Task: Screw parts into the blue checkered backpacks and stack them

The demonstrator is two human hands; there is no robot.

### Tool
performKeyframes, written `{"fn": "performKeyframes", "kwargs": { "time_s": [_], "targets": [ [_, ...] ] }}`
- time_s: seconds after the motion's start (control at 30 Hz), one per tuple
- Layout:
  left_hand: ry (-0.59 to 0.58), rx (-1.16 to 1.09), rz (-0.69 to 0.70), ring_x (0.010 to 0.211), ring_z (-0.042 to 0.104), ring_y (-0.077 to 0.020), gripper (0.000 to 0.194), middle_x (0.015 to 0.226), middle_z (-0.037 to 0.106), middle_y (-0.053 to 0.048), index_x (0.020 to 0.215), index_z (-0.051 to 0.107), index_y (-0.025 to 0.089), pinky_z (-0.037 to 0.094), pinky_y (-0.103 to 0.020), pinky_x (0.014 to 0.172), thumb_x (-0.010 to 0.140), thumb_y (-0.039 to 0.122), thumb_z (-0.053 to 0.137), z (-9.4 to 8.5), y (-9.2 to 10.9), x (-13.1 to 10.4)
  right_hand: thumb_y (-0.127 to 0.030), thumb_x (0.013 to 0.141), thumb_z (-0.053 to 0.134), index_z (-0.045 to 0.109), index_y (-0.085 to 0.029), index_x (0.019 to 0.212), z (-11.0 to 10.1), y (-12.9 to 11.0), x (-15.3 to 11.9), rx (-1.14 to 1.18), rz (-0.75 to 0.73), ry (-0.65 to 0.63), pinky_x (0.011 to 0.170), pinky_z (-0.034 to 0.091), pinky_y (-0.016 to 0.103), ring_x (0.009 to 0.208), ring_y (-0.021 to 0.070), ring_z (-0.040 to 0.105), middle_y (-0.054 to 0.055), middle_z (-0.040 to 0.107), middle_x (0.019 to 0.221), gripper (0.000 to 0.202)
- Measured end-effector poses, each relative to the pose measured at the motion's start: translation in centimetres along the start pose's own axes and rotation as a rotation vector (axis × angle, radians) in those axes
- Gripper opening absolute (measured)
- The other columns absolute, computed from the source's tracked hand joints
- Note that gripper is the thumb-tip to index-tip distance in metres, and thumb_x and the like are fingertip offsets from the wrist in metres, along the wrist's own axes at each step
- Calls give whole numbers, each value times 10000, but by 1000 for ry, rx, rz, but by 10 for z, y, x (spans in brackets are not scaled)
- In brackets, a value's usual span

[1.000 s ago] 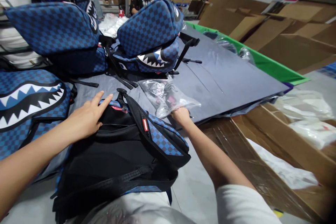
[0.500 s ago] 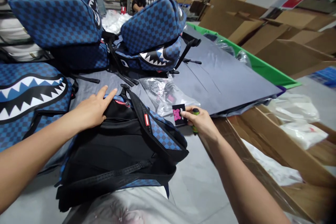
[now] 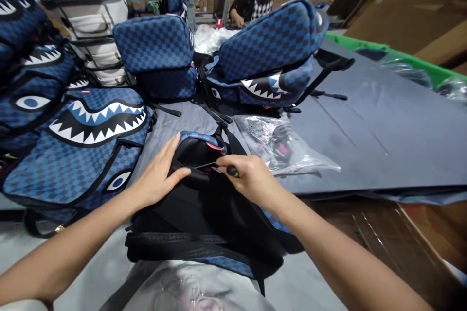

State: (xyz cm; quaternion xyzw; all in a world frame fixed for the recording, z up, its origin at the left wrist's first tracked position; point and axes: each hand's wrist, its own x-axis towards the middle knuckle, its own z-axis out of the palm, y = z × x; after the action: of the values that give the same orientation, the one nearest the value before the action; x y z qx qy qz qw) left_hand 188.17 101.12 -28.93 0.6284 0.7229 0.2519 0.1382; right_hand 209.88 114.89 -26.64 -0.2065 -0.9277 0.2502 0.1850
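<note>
Left hand (image 3: 156, 180) is lying flat, fingers spread, on the black backpack (image 3: 204, 214). Right hand (image 3: 248, 180) is gripping a thin card (image 3: 199, 166) and green-tipped tool (image 3: 232, 171) at the pocket mouth; insertion appears just beginning.

Both hands on backpack (image 3: 204, 214), clear bag (image 3: 288, 148) beside

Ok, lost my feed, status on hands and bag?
Left hand flat on black backpack. Right hand pinching a flat card at its opening. Plastic bag alongside, not blocking.
</note>
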Motion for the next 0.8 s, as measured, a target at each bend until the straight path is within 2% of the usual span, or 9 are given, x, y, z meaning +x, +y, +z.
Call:
{"fn": "performKeyframes", "kwargs": {
  "time_s": [0.1,0.17,0.23,0.33,0.43,0.53,0.63,0.73,0.8],
  "targets": [
    [61,26,10,1534,215,-253,980,1662,179,-124,1599,0,263,276,-448,1244,897,479,649,10,-4,-19,-42,803,575,729,-223,1017,7,-12,19,-246,29,-304,707,458,247,866,198,722,42,773,929,320],
    [102,31,40,1522,253,-244,997,1650,221,-125,1596,-15,285,304,-429,1235,891,431,675,14,-5,-24,-51,821,565,726,-209,1036,16,-18,30,-388,9,-421,694,442,261,890,228,724,70,772,928,312],
    [132,18,70,1505,300,-242,991,1633,268,-131,1596,-15,295,332,-421,1222,895,406,677,18,-6,-25,-63,844,545,720,-199,1044,24,-20,36,-455,-14,-478,675,429,268,895,240,725,86,770,929,299],
    [152,8,90,1484,344,-258,1017,1610,315,-141,1596,-12,299,365,-432,1203,878,382,702,21,-8,-23,-91,867,552,710,-211,1063,27,-20,36,-465,5,-519,685,430,265,915,237,723,80,767,943,279],
    [159,8,84,1483,344,-274,1036,1606,321,-149,1596,-21,302,380,-446,1192,869,382,712,22,-10,-21,-80,879,542,703,-194,1033,22,-24,31,-519,-19,-554,675,426,263,905,229,716,88,754,955,250],
    [152,-17,79,1485,338,-279,1056,1610,312,-145,1595,-32,316,377,-458,1194,860,370,723,24,-11,-20,-47,892,505,678,-179,1081,19,-30,32,-564,-57,-464,643,408,256,863,202,702,95,733,960,289],
    [138,-45,84,1495,317,-277,1103,1627,278,-137,1593,-51,325,371,-457,1201,835,304,750,25,-12,-20,-56,884,539,650,-204,1175,28,-32,46,-408,-123,-377,658,401,238,853,173,692,64,738,964,344],
    [138,-71,69,1499,308,-278,1112,1628,275,-137,1596,-39,315,377,-452,1198,820,244,755,25,-13,-20,-77,857,575,688,-198,1024,40,-32,63,-277,-225,-389,666,396,241,839,169,689,42,750,934,236],
    [130,-92,55,1500,308,-274,1099,1628,279,-134,1598,-17,310,367,-452,1203,816,219,750,24,-13,-20,-86,860,568,686,-182,976,41,-34,67,-319,-281,-402,651,395,255,826,182,691,55,746,920,191]
  ]
}}
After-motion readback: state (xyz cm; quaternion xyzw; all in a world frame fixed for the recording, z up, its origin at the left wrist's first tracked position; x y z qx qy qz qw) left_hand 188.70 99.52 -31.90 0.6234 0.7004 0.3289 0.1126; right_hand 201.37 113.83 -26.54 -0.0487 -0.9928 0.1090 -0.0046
